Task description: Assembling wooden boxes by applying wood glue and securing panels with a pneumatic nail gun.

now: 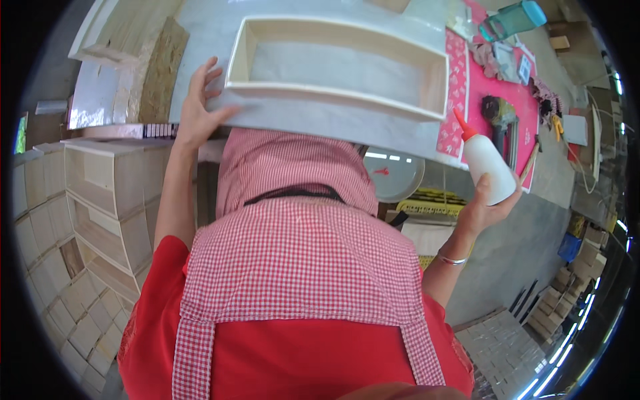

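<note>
On the grey tabletop in front of me lies a long rectangular wooden frame (347,95), pale, with the table surface showing inside it. My left hand (203,107) hovers beside the frame's left end, fingers spread, holding nothing. In my right hand (490,207) is a white squeeze bottle (490,167) with a red pointed nozzle, gripped near its base. The bottle tilts so that its nozzle points up toward the frame's near right corner, apart from the wood as far as I can see.
At the right, a pink cloth (490,83) carries a nail gun (507,127) and a teal water bottle (513,21). Wooden boards (160,73) stand at the table's left. Stacked wooden boxes (100,193) fill the lower left. A yellow crate (433,203) sits below the table edge.
</note>
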Demonstrator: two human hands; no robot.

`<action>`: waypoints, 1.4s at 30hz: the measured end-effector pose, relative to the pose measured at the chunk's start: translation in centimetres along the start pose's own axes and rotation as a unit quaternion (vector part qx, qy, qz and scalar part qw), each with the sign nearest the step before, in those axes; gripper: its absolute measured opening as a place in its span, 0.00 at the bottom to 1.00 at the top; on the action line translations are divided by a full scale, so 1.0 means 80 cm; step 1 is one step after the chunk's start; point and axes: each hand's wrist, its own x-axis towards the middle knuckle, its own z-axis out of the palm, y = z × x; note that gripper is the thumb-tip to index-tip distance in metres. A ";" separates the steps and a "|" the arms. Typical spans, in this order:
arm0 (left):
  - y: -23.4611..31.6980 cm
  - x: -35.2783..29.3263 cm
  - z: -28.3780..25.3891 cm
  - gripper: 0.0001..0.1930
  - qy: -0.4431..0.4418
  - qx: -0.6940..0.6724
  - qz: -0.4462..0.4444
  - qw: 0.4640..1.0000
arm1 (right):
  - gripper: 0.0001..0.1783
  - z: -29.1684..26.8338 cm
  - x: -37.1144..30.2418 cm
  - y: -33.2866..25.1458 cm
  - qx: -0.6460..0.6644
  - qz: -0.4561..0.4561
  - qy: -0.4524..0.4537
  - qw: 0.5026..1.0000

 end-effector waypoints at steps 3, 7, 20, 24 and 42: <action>0.017 0.027 0.007 0.58 -0.089 0.069 0.059 0.992 | 0.27 0.022 0.012 0.032 0.087 0.076 0.029 0.993; 0.019 0.055 0.012 0.66 -0.179 0.049 0.068 0.980 | 0.28 0.086 0.065 0.079 0.068 0.058 0.035 0.995; 0.027 0.083 0.015 0.59 -0.174 -0.029 -0.034 0.984 | 0.28 0.192 0.165 0.174 -0.110 0.092 -0.056 0.988; 0.005 0.095 -0.049 0.57 -0.107 -0.071 -0.069 0.989 | 0.19 0.102 0.193 0.179 -0.159 0.035 -0.047 0.986; 0.424 0.109 0.086 0.37 -0.099 0.409 0.363 0.831 | 0.24 -0.143 0.220 0.364 -0.302 0.037 -0.055 0.951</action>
